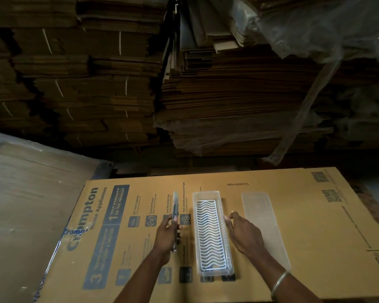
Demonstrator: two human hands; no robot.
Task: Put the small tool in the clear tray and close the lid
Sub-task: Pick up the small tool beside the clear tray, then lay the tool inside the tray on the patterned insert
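Fingers of the left hand (pixel 165 232) were clamped on the small tool (pixel 175 215), left of the clear tray (pixel 223 219) at lower centre. It looked light, stiff and slim; mid-handle seemed safest. Right hand (pixel 243 231), fingers apart, touched the tray's wall; the lid (pixel 265 221) lay further right.

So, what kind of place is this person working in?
Probably a packaging storeroom or warehouse: tall stacks of flattened cardboard fill the background, some under plastic sheeting, and the work surface is a printed appliance carton.

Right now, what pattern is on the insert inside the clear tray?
White wavy ribs on the insert of the clear tray; head view.
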